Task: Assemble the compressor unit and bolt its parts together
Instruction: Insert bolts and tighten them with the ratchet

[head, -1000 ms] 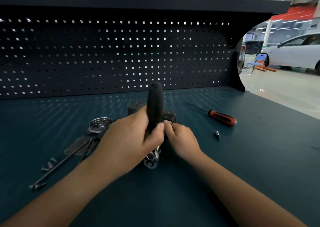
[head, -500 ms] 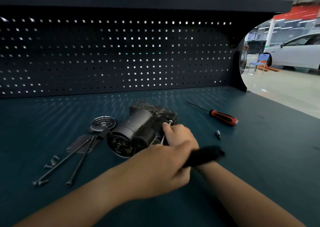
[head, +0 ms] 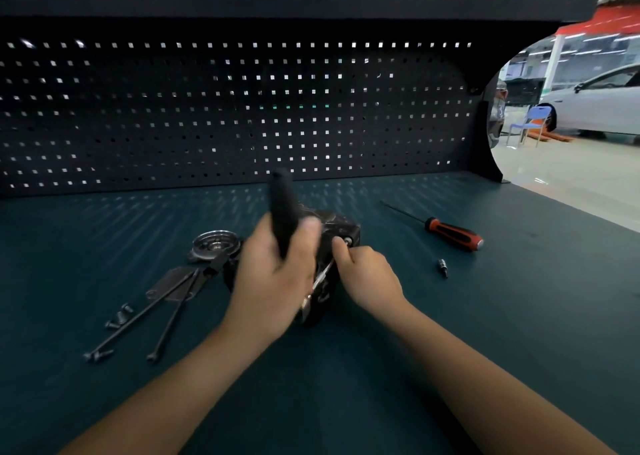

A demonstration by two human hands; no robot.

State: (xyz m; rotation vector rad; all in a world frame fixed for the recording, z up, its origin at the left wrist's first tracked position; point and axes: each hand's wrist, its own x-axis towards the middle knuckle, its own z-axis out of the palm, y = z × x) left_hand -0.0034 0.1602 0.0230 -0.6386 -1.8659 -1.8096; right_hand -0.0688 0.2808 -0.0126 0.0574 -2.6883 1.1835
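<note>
**Head view.** The compressor (head: 346, 227) lies on the desk (head: 485, 316) near its middle. My two hands hide most of it, and only its dark far-right end shows plainly.

My left hand (head: 273, 274) is closed round the black grip of the wrench (head: 282, 208), with all fingers wrapped on it. The grip stands nearly upright, leaning a little to the left. This area is blurred, so I cannot tell how the wrench head sits. A bright metal part shows just below this hand, against the near side of the compressor.

My right hand (head: 367, 274) is just beside the left hand, on its right. Its thumb and forefinger pinch at the silver head of a bolt (head: 347, 242) set in the far-right end of the compressor.

**Governing relation.** The bolt lies forward and to the right of the left hand, at the fingertips of the right hand, which is the nearer hand. I judge that the bolt's long axis runs along the compressor body, from the far right toward the near left. The wrench grip stands crosswise to that line, so any turning stroke should sweep across it, not along it.

Two long bolts (head: 138, 319) lie well apart on the left, and a screwdriver (head: 453, 234) well apart on the right
</note>
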